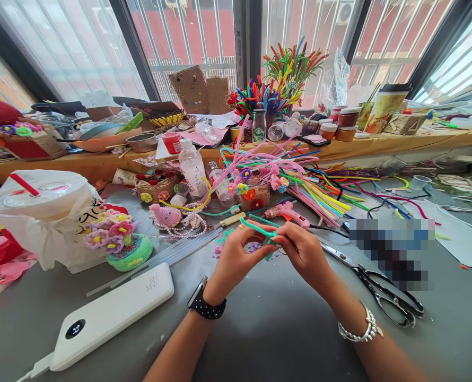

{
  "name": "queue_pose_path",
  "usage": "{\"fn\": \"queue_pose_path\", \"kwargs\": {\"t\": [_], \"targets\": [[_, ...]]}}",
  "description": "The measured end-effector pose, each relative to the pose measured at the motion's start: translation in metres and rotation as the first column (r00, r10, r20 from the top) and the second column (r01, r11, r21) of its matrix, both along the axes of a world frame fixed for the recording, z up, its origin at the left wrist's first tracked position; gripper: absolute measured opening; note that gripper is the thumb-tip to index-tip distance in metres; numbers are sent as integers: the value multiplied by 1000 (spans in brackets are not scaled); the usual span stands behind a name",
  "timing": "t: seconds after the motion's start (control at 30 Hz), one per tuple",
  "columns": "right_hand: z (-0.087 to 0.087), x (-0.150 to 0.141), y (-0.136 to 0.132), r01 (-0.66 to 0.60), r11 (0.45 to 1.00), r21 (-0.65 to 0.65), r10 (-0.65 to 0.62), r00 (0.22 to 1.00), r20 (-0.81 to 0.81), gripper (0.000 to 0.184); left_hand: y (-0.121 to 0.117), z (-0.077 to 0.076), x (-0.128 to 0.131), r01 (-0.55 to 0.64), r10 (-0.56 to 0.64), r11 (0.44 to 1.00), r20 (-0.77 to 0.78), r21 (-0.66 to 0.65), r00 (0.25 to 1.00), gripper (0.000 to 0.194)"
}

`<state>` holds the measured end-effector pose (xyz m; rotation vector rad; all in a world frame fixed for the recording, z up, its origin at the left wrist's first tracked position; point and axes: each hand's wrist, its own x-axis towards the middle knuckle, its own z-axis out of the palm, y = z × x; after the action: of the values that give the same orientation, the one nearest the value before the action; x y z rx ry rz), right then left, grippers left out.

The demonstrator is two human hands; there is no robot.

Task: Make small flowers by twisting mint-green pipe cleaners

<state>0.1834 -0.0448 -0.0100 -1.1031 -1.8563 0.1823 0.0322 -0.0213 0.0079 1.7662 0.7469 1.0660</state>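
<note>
Left: a power bank (116,318) lies on the table (33,313), near a flower pot (131,255). Centre: the left hand (236,257) grasps a green pipe cleaner (260,228) in its fingers, above the table; a pink glue gun (289,212) lies beyond. The right hand (303,255) pinches the same piece. Right: scissors (358,269) lie beside the right forearm.

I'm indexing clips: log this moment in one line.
left hand: holds green pipe cleaner | right hand: pinches it | nearby: pink glue gun, scissors
</note>
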Motion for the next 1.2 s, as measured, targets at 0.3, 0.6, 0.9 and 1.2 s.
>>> {"fn": "queue_pose_path", "kwargs": {"t": [0.3,0.6,0.9,1.2], "targets": [[3,-4,-3,29,999,-34,-31,999,-44,19,-3,-5,4,-86,102,992,-187,90,977,22],[3,-2,-5,87,993,-81,-91,995,-43,16,1,-6,2,-96,112,993,-247,74,962,27],[5,-3,-6,67,995,75,-62,996,-65,8,0,-3,3,-70,101,989,-245,131,964,25],[3,-1,-6,91,993,81,-89,996,-33,10,0,-4,0,-63,145,963,-308,262,940,26]]}}
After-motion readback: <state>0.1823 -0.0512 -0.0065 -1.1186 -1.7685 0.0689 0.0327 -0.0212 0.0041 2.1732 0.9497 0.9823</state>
